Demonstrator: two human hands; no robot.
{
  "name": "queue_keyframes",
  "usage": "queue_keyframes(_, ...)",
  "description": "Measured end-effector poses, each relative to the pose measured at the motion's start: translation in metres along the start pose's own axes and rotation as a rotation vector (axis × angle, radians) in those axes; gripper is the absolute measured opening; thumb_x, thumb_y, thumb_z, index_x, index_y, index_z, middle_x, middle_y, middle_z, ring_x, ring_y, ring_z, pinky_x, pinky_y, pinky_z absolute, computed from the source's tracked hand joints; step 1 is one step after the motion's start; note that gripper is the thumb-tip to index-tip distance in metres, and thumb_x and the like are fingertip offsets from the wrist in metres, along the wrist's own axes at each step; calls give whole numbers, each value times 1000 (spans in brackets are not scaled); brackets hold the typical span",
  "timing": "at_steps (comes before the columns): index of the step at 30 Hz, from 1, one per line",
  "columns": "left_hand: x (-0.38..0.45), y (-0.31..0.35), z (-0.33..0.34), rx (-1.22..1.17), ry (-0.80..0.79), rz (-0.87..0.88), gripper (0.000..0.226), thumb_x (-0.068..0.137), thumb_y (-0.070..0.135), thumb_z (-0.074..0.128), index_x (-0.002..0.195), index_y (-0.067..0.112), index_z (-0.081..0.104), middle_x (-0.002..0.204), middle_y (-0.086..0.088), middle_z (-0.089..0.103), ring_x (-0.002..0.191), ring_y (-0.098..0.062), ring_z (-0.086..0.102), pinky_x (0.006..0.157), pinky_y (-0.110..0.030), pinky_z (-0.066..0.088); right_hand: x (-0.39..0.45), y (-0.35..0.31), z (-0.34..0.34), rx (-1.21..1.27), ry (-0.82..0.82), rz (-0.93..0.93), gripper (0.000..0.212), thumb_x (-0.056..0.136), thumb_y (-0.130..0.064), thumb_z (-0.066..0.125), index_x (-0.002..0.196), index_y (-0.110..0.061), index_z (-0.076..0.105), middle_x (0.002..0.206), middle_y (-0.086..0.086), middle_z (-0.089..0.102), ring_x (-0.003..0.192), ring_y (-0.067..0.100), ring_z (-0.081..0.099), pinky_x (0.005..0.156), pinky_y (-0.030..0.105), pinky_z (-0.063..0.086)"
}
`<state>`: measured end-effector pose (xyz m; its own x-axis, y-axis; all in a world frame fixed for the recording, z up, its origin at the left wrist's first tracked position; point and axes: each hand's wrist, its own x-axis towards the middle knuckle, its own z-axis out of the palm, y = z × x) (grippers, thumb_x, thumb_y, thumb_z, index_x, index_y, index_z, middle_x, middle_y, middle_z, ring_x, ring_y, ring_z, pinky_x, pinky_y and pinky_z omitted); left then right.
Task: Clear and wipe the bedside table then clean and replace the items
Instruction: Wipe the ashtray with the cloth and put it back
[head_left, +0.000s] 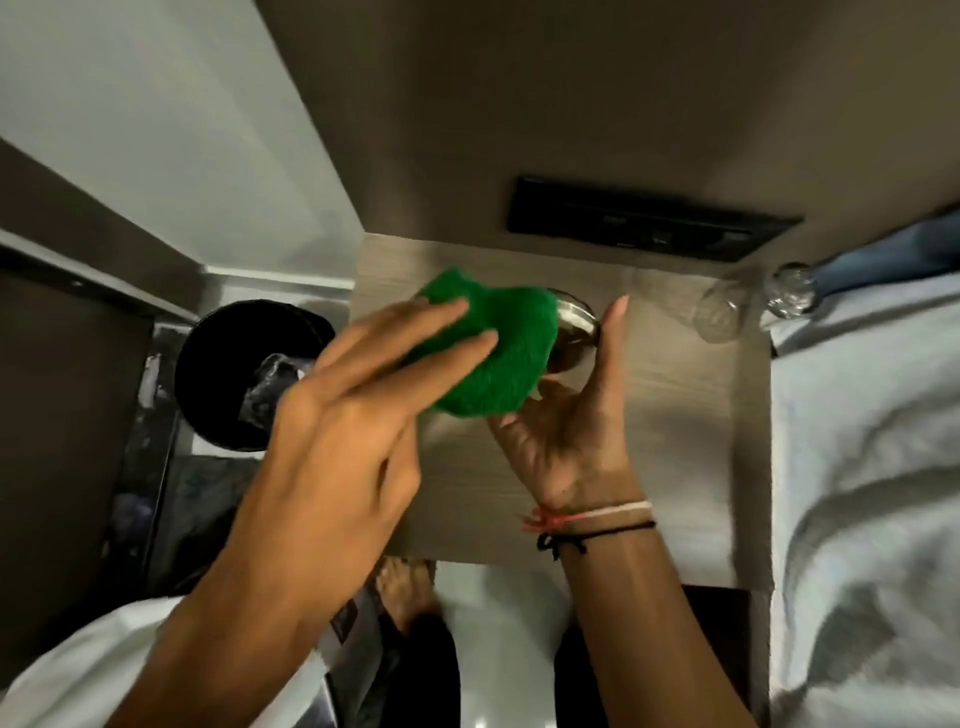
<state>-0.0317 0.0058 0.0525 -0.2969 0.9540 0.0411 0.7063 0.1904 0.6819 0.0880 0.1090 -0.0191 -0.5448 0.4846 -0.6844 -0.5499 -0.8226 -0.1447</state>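
Over the pale wooden bedside table (675, 441), my right hand (576, 415) grips a round shiny metal dish (574, 338), tilted on its side. My left hand (358, 395) presses a fuzzy green cloth (493, 353) against the dish, fingers spread flat on the cloth. The cloth covers most of the dish. A clear drinking glass (719, 314) stands at the table's far right corner. A second clear glass (789, 288) sits just beyond it by the bed's edge.
A black waste bin (223, 364) with crumpled plastic inside stands on the floor left of the table. A white bed (872, 467) borders the table's right side. A black switch panel (649, 223) is set in the wall behind. My bare foot (405, 592) is below the table's front edge.
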Motion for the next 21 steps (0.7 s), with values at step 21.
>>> queue_keyframes(21, -63, -103, -4, -64, -248, -100, 78, 74, -25, 58, 137, 20, 61, 148, 6, 54, 142, -11, 43, 120, -17, 28, 123, 31, -2, -425, 400, -80, 64, 99, -62, 37, 139, -16, 54, 135, 16, 64, 119, 35, 62, 81, 48, 57)
